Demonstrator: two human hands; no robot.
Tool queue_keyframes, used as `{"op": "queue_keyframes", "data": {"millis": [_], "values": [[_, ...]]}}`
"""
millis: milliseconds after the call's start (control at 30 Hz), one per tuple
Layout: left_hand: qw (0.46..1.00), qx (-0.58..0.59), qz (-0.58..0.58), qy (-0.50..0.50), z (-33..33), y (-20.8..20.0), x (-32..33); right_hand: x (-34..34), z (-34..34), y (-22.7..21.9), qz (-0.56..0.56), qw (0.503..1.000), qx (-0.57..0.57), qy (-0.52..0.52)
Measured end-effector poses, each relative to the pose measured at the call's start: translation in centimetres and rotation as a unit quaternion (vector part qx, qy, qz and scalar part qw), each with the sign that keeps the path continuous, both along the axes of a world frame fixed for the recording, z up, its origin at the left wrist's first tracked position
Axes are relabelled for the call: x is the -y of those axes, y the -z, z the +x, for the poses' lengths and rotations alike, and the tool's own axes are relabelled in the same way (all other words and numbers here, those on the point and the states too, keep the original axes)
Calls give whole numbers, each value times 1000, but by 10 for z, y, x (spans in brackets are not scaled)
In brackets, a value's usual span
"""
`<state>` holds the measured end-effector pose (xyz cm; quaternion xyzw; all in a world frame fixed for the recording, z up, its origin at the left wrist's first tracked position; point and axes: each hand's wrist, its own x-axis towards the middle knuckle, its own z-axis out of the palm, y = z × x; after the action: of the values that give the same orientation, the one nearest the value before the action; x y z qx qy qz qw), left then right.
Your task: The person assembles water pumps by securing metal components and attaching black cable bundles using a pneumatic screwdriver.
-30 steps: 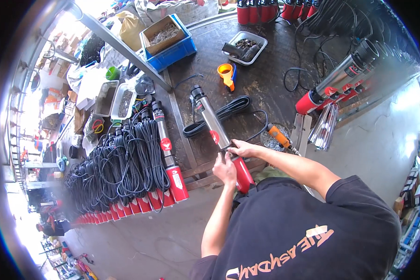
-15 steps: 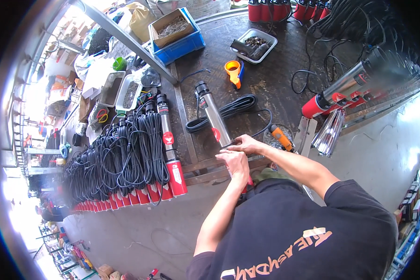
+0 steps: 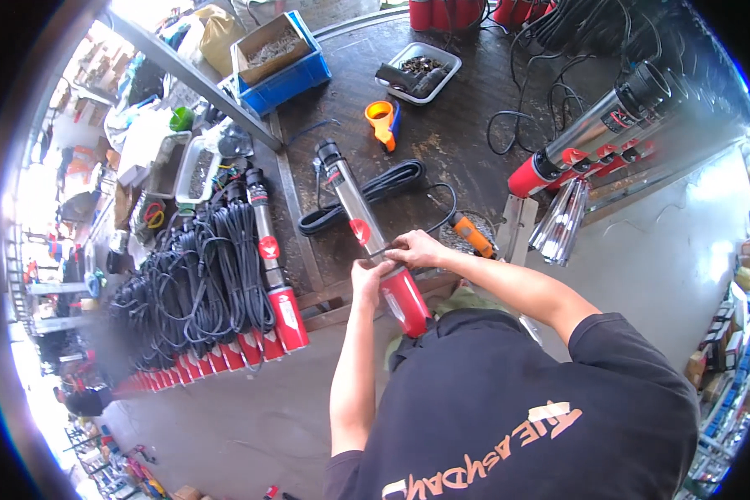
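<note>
- Head view: the cylinder (image 3: 350, 196) is btwn my hands at its lower half; top end slants away over the bench (image 3: 454, 142), lower end comes back past the edge, close to my shirt.
- R hand (image 3: 417, 250): fingers bent in on the joint from its R side, closed on it, nothing else held AFAICT.
- L hand (image 3: 365, 279): opposite side, just below, curled w/ thumb on top at the same joint; also closed on the cylinder.
- Done, by the look of it: black cap (image 3: 328, 150) on the far end, steel barrel w/ round red sticker (image 3: 360, 232) beyond my hands, red sleeve (image 3: 404, 304) on the near end.
- In hand now, I'd judge: the joint btwn barrel & sleeve. Can't tell if it's fully seated, fingers hide most of it.
- To go, prob.: cable coil (image 3: 400, 177) lies flat on the bench beyond my hands, crossing behind the barrel, not bundled along it. Well L of my L hand, the row of cylinders (image 3: 287, 317) has black cable bundles (image 3: 217, 275) hanging against it, so mine looks less far along.
- Orange tool (image 3: 472, 235) lies just R of my R hand, not held.
- Farther past both hands: orange-and-blue tool (image 3: 380, 121), then white tray (image 3: 446, 81) of small parts.
- Overall: approx. most pcs on, cable not dealt w/; exact stage can't be told.
</note>
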<state>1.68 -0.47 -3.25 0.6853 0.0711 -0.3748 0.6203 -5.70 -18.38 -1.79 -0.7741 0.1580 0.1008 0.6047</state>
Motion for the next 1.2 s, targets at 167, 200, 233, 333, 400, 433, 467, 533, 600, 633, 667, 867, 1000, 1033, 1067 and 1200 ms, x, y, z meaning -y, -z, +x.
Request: {"op": "queue_keyframes", "data": {"millis": [167, 200, 233, 333, 400, 433, 467, 533, 600, 633, 667, 867, 1000, 1033, 1067, 1200], "values": [[990, 73, 108, -46, -20, -7, 20, 37, -61, -30, -396, 903, 147, 73], [989, 77, 119, -46, -21, -16, 26, 53, -76, -31, -465, 876, 127, -5], [987, 83, 131, -45, -23, -21, 28, 65, -90, -30, -527, 839, 105, -81], [989, 63, 121, -49, -21, -19, 25, 69, -103, -19, -578, 783, 133, -185], [993, 38, 107, -42, -19, -19, 26, 73, -104, -15, -599, 759, 119, -224], [992, 50, 112, -35, -18, -13, 23, 73, -102, -15, -598, 758, 127, -228], [991, 62, 117, -29, -16, -4, 19, 75, -101, -14, -596, 756, 136, -233], [988, 81, 126, -26, -15, 6, 16, 74, -101, -17, -594, 759, 144, -223], [991, 71, 110, -27, -12, 9, 15, 69, -100, -24, -593, 779, 116, -168], [992, 66, 101, -26, -12, 4, 17, 67, -100, -26, -592, 787, 100, -139], [995, 44, 81, -46, -13, -5, 20, 70, -100, -26, -569, 806, 102, -127], [995, 47, 82, -35, -13, -8, 20, 36, -71, -38, -188, 976, 90, 68], [996, 30, 83, -24, -10, 1, 18, 1, -35, -39, 75, 982, 35, 170], [996, 15, 81, -23, -9, 2, 16, -5, -27, -38, 116, 975, 15, 191], [996, 28, 82, -25, -10, 5, 14, -7, -23, -35, 127, 974, 14, 185], [996, 48, 76, -28, -9, 12, 13, -11, -14, -13, 142, 976, 28, 164]]}}
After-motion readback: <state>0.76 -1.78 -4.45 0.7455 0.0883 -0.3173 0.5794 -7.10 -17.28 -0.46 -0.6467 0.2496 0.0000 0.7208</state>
